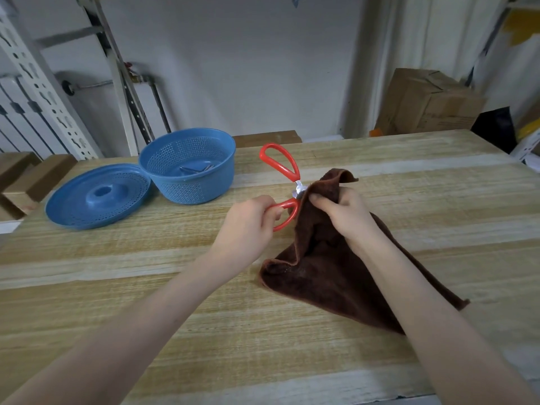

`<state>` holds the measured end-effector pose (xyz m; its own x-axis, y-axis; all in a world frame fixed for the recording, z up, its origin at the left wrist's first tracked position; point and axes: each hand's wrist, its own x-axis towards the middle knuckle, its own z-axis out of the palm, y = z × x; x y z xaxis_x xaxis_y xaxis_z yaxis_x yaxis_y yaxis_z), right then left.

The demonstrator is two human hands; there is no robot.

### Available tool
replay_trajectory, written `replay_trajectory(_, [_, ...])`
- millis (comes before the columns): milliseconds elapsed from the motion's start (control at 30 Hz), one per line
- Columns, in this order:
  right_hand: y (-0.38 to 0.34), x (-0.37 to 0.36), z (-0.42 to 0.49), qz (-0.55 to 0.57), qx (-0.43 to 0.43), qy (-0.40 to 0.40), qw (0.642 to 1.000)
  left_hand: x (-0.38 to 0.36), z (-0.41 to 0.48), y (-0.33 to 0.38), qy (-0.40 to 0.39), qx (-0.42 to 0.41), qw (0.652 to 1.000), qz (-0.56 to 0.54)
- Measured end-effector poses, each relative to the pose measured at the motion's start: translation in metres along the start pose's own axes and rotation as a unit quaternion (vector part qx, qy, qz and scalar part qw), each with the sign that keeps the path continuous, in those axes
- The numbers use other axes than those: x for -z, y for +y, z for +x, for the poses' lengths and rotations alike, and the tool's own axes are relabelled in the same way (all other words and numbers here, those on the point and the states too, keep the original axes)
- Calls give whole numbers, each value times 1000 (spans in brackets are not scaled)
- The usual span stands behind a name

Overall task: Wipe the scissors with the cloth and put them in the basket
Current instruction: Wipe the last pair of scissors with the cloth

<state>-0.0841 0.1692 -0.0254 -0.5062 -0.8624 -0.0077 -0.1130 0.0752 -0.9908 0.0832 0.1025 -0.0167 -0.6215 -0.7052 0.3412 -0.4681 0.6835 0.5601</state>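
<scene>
Red-handled scissors (280, 163) are held above the wooden table, handles spread apart. My left hand (248, 226) grips the lower red handle loop. My right hand (342, 213) holds a brown cloth (327, 270) bunched around the blades, which are hidden inside it; only the metal pivot shows. The cloth's lower part drapes onto the table. A blue perforated basket (187, 171) stands at the back left, apart from both hands, with some metal items lying in it.
A blue perforated lid (96, 197) lies upside down, touching the basket's left side. The wooden table (204, 317) reaches toward me. Cardboard boxes (426, 103) stand behind the far right edge, and a metal rack (38, 83) is at the far left.
</scene>
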Motion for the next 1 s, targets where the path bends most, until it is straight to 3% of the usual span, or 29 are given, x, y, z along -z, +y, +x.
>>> replay_trajectory(167, [2, 5, -4, 110, -47, -8, 993, -1, 0, 2, -5, -9, 1000, -1])
replay_trajectory(333, [7, -21, -6, 241, -79, 32, 967, -10, -2, 9, 49, -23, 998, 5])
replay_trajectory(500, [1, -26, -4, 222, -34, 56, 973, -7, -1, 7, 47, -36, 998, -1])
replay_trajectory(667, [0, -38, -11, 201, 16, 130, 971, -7, 0, 7, 53, -53, 997, 1])
replay_trajectory(833, [-7, -50, -18, 305, -1, 184, 934, -12, 0, 6, 49, -50, 998, 6])
replay_trajectory(1000, [-7, -60, -14, 412, -104, 214, 880, -12, 0, 1, 47, -39, 998, 4])
